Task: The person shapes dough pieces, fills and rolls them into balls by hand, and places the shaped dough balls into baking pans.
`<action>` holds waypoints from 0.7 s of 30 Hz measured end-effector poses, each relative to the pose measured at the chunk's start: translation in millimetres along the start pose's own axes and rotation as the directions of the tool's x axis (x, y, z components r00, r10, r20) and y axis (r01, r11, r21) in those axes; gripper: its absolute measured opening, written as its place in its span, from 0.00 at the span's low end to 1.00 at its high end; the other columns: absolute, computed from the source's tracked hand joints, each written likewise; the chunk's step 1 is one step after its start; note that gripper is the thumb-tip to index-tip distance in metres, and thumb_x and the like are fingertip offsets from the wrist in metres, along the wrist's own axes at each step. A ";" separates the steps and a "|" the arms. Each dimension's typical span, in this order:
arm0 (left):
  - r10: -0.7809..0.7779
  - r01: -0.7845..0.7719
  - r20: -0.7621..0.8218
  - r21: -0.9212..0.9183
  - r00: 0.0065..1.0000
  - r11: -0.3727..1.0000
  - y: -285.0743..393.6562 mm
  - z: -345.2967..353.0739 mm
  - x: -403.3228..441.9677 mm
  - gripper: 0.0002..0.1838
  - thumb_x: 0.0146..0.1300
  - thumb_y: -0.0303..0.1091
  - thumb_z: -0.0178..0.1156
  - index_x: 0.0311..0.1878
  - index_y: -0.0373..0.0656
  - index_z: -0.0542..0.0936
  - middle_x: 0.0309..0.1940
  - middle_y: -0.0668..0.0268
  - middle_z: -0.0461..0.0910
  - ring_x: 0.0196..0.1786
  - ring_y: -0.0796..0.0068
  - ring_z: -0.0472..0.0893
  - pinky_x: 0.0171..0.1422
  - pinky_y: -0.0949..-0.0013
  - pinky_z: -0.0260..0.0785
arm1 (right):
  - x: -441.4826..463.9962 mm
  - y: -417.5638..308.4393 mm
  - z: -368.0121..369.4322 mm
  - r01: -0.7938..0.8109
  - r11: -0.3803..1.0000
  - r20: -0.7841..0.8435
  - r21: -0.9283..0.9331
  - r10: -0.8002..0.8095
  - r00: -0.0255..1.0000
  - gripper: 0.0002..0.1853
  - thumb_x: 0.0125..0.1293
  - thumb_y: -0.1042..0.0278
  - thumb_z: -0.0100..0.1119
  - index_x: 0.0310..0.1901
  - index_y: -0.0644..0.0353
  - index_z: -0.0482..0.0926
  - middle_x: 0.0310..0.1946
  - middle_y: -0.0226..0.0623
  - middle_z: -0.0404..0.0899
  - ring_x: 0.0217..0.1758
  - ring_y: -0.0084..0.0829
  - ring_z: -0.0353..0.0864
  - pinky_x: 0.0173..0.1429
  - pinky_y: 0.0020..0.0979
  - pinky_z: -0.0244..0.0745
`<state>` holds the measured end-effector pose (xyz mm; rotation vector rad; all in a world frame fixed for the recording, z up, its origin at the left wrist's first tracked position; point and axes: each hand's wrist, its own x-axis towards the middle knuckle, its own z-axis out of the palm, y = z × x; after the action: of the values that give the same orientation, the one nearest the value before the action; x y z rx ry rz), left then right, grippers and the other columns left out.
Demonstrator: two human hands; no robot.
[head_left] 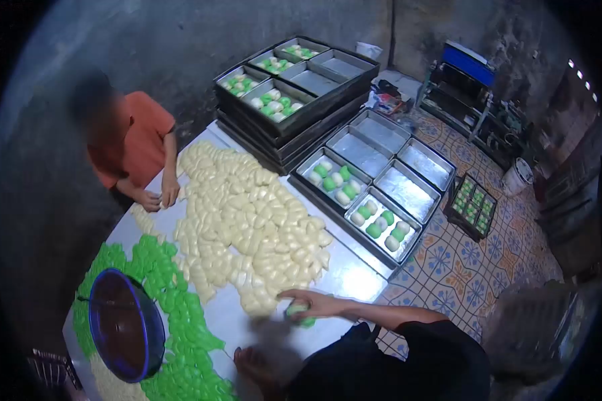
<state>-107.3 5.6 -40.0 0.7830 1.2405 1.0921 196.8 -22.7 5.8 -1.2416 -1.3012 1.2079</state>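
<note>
My right hand [314,304] reaches over the near edge of the white table [247,327], its fingers wrapped around a green and white dough ball [295,309]. Just in front of it, pale cream dough pieces [247,220] lie in a broad, crowded heap. My left hand [251,364] is low at the table's edge, close to the green dough pieces [180,314]. A blurred patch and shadow cover part of it, so its fingers cannot be made out.
A large dark basin [155,327] stands among the green dough. Across the table, a person in an orange shirt [140,134] handles dough. Stacked trays [274,140] and a compartment tray [301,175] with green and white balls sit along the right. Another filled tray [456,215] stands on the tiled floor.
</note>
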 end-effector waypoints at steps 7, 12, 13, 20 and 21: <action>-0.079 0.079 0.022 -0.013 0.997 0.997 -5.1 25.5 49.7 0.21 0.66 0.52 0.51 0.56 0.50 0.70 0.46 0.58 0.76 0.44 0.61 0.77 0.47 0.58 0.71 | -7.3 -33.5 -281.0 -0.249 0.893 -0.776 -0.374 -0.155 0.612 0.33 0.48 0.51 0.73 0.51 0.63 0.74 0.39 0.46 0.81 0.44 0.37 0.81 0.50 0.37 0.74; -0.065 0.065 0.031 -0.010 0.997 0.998 -14.3 25.3 70.2 0.19 0.67 0.52 0.50 0.53 0.50 0.73 0.43 0.57 0.78 0.41 0.59 0.78 0.47 0.55 0.73 | -4.4 1.4 -391.1 -0.624 0.537 -0.789 -0.568 -0.139 0.598 0.35 0.50 0.40 0.67 0.52 0.61 0.75 0.49 0.51 0.77 0.52 0.48 0.77 0.58 0.42 0.70; -0.060 0.060 0.038 -0.011 0.997 0.998 -18.4 20.2 72.8 0.19 0.67 0.52 0.50 0.52 0.50 0.74 0.42 0.56 0.79 0.40 0.59 0.78 0.47 0.55 0.74 | -7.3 15.7 -395.8 -0.683 0.393 -0.764 -0.615 -0.083 0.640 0.37 0.51 0.38 0.65 0.54 0.61 0.75 0.51 0.52 0.76 0.55 0.50 0.75 0.60 0.45 0.68; -0.197 0.174 -0.210 -0.122 0.958 0.977 28.3 57.0 24.7 0.15 0.67 0.47 0.49 0.51 0.53 0.76 0.38 0.57 0.81 0.36 0.58 0.80 0.43 0.55 0.77 | -4.1 33.1 -403.3 -0.744 0.142 -0.725 -0.653 0.169 0.668 0.27 0.57 0.45 0.59 0.58 0.43 0.74 0.55 0.54 0.71 0.61 0.50 0.69 0.65 0.50 0.61; -0.194 0.171 -0.179 -0.137 0.965 0.976 16.0 47.8 29.3 0.16 0.67 0.47 0.50 0.52 0.52 0.76 0.38 0.57 0.81 0.37 0.58 0.80 0.43 0.56 0.77 | -3.1 29.7 -407.3 -0.719 0.169 -0.684 -0.674 0.223 0.694 0.24 0.58 0.49 0.57 0.57 0.42 0.74 0.54 0.53 0.72 0.61 0.50 0.69 0.65 0.50 0.62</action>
<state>-64.8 42.8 -25.8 0.4693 1.3657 1.0980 604.9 -6.1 7.1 -2.8313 -1.2297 0.3183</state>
